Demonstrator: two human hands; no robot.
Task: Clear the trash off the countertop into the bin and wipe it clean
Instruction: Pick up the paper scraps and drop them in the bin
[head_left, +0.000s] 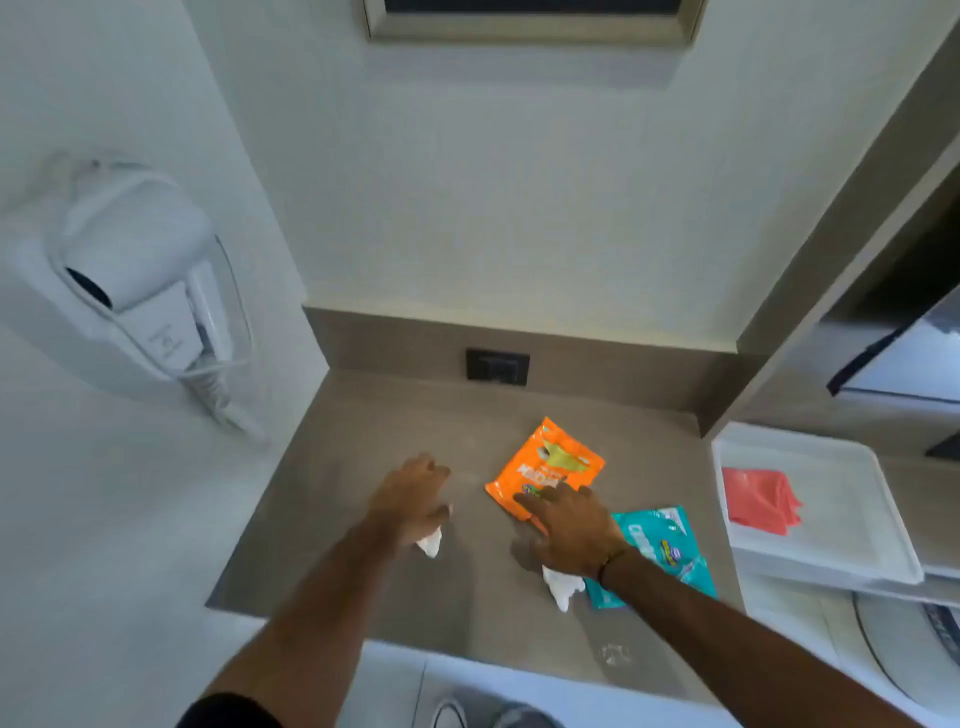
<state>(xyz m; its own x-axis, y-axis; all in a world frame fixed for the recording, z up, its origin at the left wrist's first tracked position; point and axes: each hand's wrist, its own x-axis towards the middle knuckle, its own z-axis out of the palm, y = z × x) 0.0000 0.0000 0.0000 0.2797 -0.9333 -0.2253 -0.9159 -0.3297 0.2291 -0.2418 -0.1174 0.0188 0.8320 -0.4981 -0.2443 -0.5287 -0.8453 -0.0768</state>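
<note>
- While nothing looks binned yet, white tissue scraps (562, 590) and a teal wrapper (670, 545) lie low centre on the tabletop (337, 467).
- Mid-frame, both hands are spread open: left hand (413, 499) over another scrap, right hand (569, 525) touching the orange packet (545, 462).
- No bin visible; wiping remains.

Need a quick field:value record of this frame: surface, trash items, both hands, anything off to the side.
surface: grey countertop, black outlet on its backsplash
trash: orange packet; teal packet; two white tissue scraps
left hand: over the left tissue scrap, grip unclear
right hand: fingers spread, tips on the orange packet's near edge
side: white tray to the right, red cloth in it
wall: white hair dryer on the left
bin: not in view
</note>
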